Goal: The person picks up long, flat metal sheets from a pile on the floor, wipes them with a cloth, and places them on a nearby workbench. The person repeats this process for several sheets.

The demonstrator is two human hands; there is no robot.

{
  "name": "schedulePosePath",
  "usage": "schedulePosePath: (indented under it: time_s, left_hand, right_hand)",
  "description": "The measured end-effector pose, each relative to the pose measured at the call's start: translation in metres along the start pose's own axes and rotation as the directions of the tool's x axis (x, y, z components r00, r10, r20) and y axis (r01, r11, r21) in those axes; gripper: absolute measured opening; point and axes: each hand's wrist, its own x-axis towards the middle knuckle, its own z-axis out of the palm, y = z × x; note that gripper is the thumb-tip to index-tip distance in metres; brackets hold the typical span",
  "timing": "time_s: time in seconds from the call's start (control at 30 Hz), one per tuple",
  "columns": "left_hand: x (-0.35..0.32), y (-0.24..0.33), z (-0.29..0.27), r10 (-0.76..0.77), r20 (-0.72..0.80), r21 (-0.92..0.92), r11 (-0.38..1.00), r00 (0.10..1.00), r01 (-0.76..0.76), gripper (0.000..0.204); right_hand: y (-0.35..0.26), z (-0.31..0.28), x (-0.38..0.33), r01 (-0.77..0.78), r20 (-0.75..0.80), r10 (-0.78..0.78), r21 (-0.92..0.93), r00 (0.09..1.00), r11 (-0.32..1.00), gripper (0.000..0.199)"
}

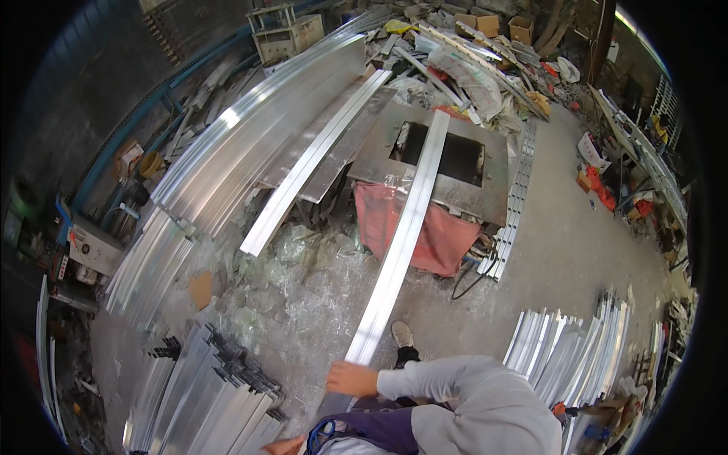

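Observation:
A long, pale silver aluminium profile (397,265) slopes down toward me from the metal work table (493,152), its far end lying across the table's dark square opening. My right hand (353,378) is closed over the profile's near part, fingers wrapped across its edge. Low at the frame's bottom edge, my left hand (284,446) shows only in part beside the profile's near end. Its fingers are mostly cut off, so its grip is hidden. A second, similar profile (311,167) lies to the left on a flat metal sheet (345,152).
Long aluminium lengths (280,114) are stacked at the far left. Bundles of cut profiles stand at lower left (205,402) and lower right (565,349). Red cloth (444,246) hangs below the table. A ladder-like rail (516,205) leans on its right. Crumpled clear plastic (296,265) covers the floor.

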Motion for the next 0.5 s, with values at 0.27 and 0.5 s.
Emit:
schedulePosePath:
  time_s: [0.27, 0.5]
  left_hand:
    - [0.052, 0.461, -0.01, 0.277, 0.015, -0.096, 0.957, 0.961, -0.274, 0.062]
    - [0.17, 0.649, -0.006, 0.575, -0.222, 0.19, 0.818, 0.788, -0.543, 0.08]
  right_hand:
    - [0.224, -0.159, -0.106, -0.315, -0.19, 0.253, -0.494, 0.949, 0.81, 0.03]
    - [0.356, -0.272, -0.132, -0.459, -0.264, 0.397, -0.691, 0.879, 0.558, 0.032]
